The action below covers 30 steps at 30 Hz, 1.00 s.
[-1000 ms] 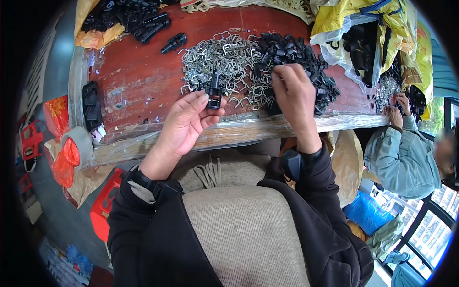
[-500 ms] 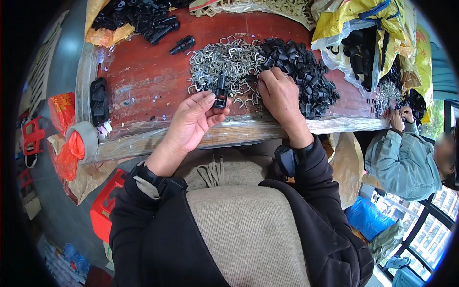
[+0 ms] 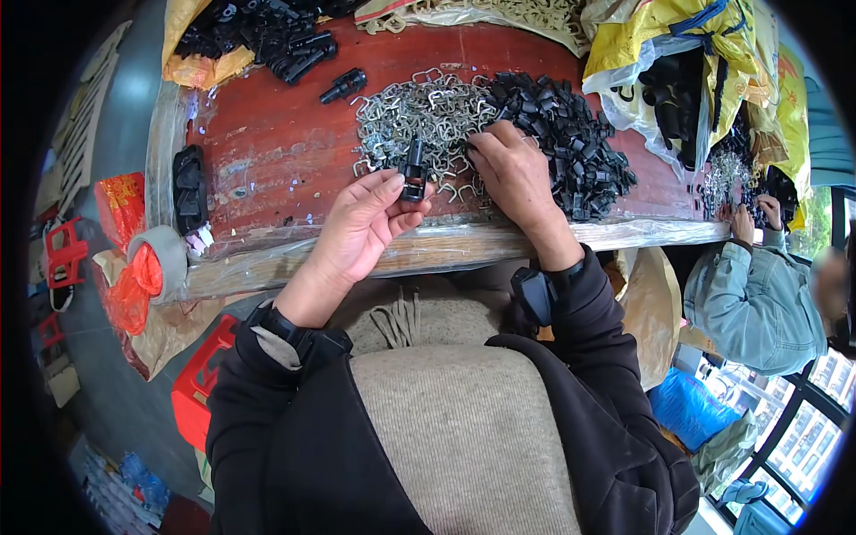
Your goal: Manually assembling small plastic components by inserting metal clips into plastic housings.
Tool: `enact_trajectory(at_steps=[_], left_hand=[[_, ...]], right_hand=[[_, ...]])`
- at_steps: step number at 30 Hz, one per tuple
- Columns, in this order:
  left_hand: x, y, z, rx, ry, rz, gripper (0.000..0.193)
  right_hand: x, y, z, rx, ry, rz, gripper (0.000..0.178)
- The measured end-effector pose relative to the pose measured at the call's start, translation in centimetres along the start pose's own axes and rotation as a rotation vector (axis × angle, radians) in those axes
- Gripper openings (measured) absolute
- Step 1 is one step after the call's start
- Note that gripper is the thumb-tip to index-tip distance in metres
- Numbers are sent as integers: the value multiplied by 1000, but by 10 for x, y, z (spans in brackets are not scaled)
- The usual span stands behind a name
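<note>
My left hand [image 3: 370, 214] pinches a black plastic tubular fitting [image 3: 413, 174] between thumb and fingers, near the table's front edge. The fitting stands roughly upright, with a narrow stem at its top and a cut-out in its wider body. My right hand [image 3: 517, 174] is closed, its fingertips bent down between two piles; anything in them is hidden. Left of it lie loose bent metal clips [image 3: 419, 109], silvery and heaped. Small black plastic pieces [image 3: 580, 160] are piled beside and beyond its knuckles. One more black fitting [image 3: 343, 86] lies apart, left of the metal clips.
Black fittings [image 3: 299, 55] spill from a sack at the far left. A yellow bag [image 3: 646, 36] of black parts stands at the right. A black case-like object [image 3: 189, 189] and a tape roll [image 3: 160, 259] sit at the left edge. Another person [image 3: 758, 294] works at the right.
My right hand has shifted slightly left, its fingertips drawing together beside the metal clips. My left hand still holds the fitting in nearly the same place.
</note>
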<state>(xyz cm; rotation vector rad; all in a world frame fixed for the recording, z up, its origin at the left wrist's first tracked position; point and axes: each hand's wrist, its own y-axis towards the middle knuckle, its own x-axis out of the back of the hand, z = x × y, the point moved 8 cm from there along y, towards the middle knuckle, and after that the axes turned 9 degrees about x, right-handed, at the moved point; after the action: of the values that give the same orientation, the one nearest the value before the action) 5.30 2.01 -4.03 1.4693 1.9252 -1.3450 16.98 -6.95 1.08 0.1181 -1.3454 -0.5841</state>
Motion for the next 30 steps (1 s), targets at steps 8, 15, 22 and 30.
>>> enact_trajectory(at_steps=[8,15,22,30], left_hand=[[0,0,0,-6,14,16,19],[-1,-2,1,-20,29,20,18],[-1,0,1,-14,9,20,18],[-1,0,-2,-12,3,20,19]], right_hand=[[17,-5,0,-185,431,-101,9],[0,-24,1,-442,962,-32,17],[-14,-31,8,-502,1167,-24,21],[22,-17,8,-192,563,-68,7]])
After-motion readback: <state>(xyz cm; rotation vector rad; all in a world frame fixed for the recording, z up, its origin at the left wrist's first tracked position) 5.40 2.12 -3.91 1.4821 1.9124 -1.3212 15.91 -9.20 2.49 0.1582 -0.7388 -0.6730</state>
